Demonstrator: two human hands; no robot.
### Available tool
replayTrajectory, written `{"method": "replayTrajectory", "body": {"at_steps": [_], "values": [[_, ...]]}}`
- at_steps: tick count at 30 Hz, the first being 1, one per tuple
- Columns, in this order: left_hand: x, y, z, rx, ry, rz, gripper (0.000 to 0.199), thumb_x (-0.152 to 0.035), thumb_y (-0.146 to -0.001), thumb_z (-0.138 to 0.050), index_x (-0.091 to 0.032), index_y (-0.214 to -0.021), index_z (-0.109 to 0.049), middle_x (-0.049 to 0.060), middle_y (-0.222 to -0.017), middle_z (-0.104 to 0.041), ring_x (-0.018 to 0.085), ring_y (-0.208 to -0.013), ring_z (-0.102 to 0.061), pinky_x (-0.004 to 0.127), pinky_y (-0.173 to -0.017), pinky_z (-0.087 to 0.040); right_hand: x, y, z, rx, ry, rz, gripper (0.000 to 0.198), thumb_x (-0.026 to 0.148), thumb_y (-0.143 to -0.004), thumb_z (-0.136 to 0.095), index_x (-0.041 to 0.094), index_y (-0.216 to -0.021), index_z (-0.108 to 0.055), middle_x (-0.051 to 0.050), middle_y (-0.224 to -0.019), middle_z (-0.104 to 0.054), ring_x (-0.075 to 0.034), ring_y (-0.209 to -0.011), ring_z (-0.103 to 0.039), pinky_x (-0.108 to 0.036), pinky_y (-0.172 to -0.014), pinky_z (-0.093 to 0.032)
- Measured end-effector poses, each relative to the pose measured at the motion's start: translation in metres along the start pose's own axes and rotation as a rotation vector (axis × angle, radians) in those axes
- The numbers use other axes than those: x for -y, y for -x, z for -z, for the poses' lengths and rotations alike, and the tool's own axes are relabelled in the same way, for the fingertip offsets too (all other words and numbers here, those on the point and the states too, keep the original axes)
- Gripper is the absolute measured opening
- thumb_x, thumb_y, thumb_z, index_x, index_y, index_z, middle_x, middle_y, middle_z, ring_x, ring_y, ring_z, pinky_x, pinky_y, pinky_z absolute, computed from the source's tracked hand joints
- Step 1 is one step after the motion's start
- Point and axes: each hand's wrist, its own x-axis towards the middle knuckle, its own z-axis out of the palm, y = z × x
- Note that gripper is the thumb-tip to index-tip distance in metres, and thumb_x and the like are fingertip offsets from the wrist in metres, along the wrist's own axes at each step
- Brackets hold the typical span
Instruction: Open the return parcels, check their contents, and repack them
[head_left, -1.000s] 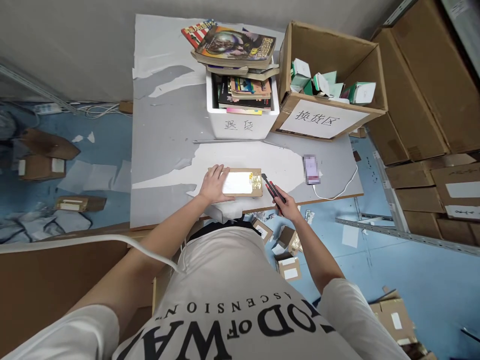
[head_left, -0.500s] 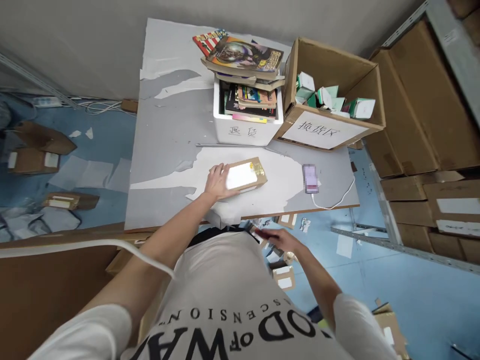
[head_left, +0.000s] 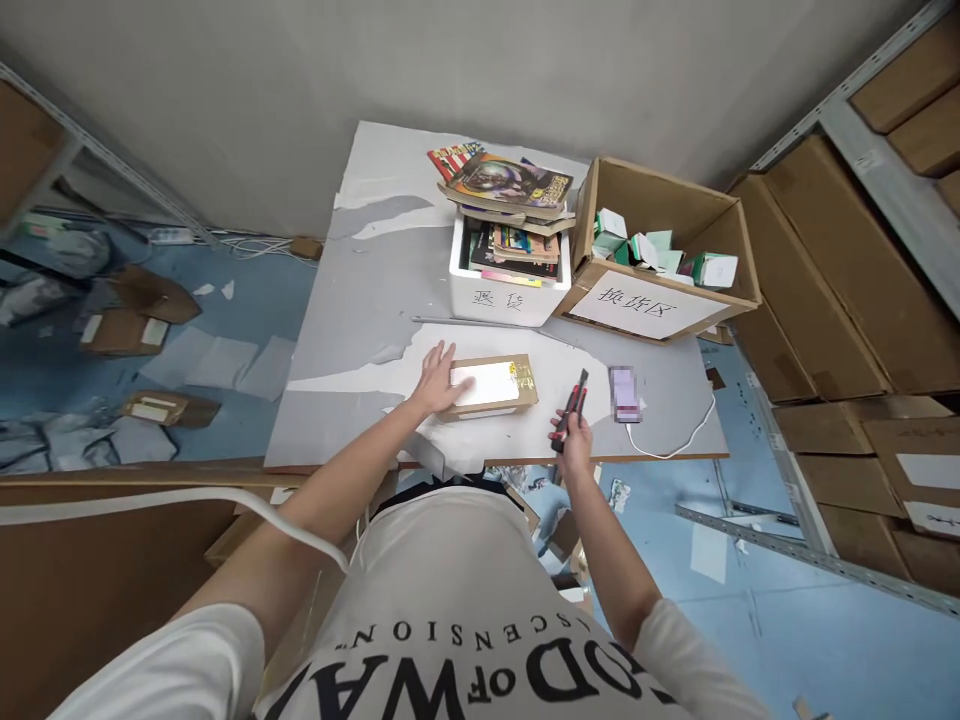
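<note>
Box (head_left: 495,395) under left hand (head_left: 435,382), cutter (head_left: 578,397) in right hand (head_left: 574,442)

On the table (head_left: 360,300), near the middle of the frame: the box, small, brown and long. White label (head_left: 486,384) on top, with a yellow spot near its right end. Shiny tape (head_left: 524,374) on the right end of the box.

Over the left end of the box, the left hand, with fingers spread and thumb across the label. Lower and to the right, the right hand, curled tight around the cutter. Cutter black and red, tip toward the top of the frame, near the box but apart from it.

Right of the cutter, a phone (head_left: 624,394) with a blurry screen. From the phone's bottom end, a white cord (head_left: 666,457), curving away to the right.

Above the box in the frame, a white tub (head_left: 506,308) full of books (head_left: 517,245), with more books in a messy pile on top. Just right of the tub, a big open carton (head_left: 664,200) with green and white packs (head_left: 715,270) inside and a white sign (head_left: 630,300) on the front.

At the left, paper (head_left: 223,362) on a blue floor (head_left: 259,302). At the right, a shelf (head_left: 862,150) with brown boxes (head_left: 855,275). At the bottom, a white shirt (head_left: 450,560) with black letters.
</note>
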Motion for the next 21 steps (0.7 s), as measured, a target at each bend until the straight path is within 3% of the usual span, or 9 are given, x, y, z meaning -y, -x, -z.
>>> {"method": "replayTrajectory", "body": {"at_steps": [2,5,8,14,21], "values": [[0.006,-0.003,0.005,-0.016,0.188,0.181,0.068,-0.052,-0.080,-0.057,-0.017,-0.137,-0.044,0.017,-0.144,-0.042,0.035,-0.135,-0.035,0.048,-0.109,-0.031,-0.010,0.006,-0.023,0.024,-0.113,-0.059,0.052,0.060,-0.068,-0.065,0.025,-0.102,-0.048,-0.003,-0.106,-0.060,-0.012,-0.072,-0.065,-0.020,-0.046,-0.048],[0.012,-0.002,0.009,0.046,0.520,0.392,0.051,-0.047,-0.081,-0.058,-0.022,-0.126,-0.055,0.013,-0.120,-0.062,0.027,-0.102,-0.063,0.042,-0.085,-0.052,-0.017,0.008,-0.042,0.095,-0.187,-0.081,0.050,0.057,-0.069,-0.068,0.027,-0.102,-0.047,0.000,-0.105,-0.059,-0.013,-0.077,-0.066,-0.022,-0.050,-0.052],[0.012,0.007,0.008,0.011,0.709,0.480,0.045,-0.044,-0.077,-0.064,-0.022,-0.116,-0.060,0.010,-0.112,-0.064,0.022,-0.086,-0.064,0.036,-0.068,-0.056,-0.011,-0.006,-0.050,0.147,-0.178,-0.065,0.048,0.055,-0.070,-0.068,0.025,-0.100,-0.047,0.001,-0.097,-0.060,-0.012,-0.075,-0.065,-0.022,-0.053,-0.053],[0.000,0.059,-0.008,-0.171,0.918,0.459,0.050,-0.047,-0.062,-0.077,-0.018,-0.101,-0.066,0.010,-0.115,-0.064,0.023,-0.102,-0.062,0.035,-0.082,-0.055,0.026,-0.064,-0.072,0.338,-0.081,-0.038,0.041,0.050,-0.072,-0.069,0.025,-0.097,-0.049,0.002,-0.091,-0.062,-0.009,-0.067,-0.060,-0.022,-0.053,-0.053],[-0.018,0.117,-0.038,-0.229,1.090,0.635,0.058,-0.047,-0.054,-0.083,-0.017,-0.100,-0.064,0.010,-0.100,-0.072,0.022,-0.095,-0.066,0.035,-0.081,-0.054,0.031,-0.090,-0.113,0.560,0.020,-0.049,0.035,0.047,-0.075,-0.067,0.025,-0.095,-0.050,0.002,-0.090,-0.064,-0.008,-0.060,-0.055,-0.021,-0.049,-0.050]]}}
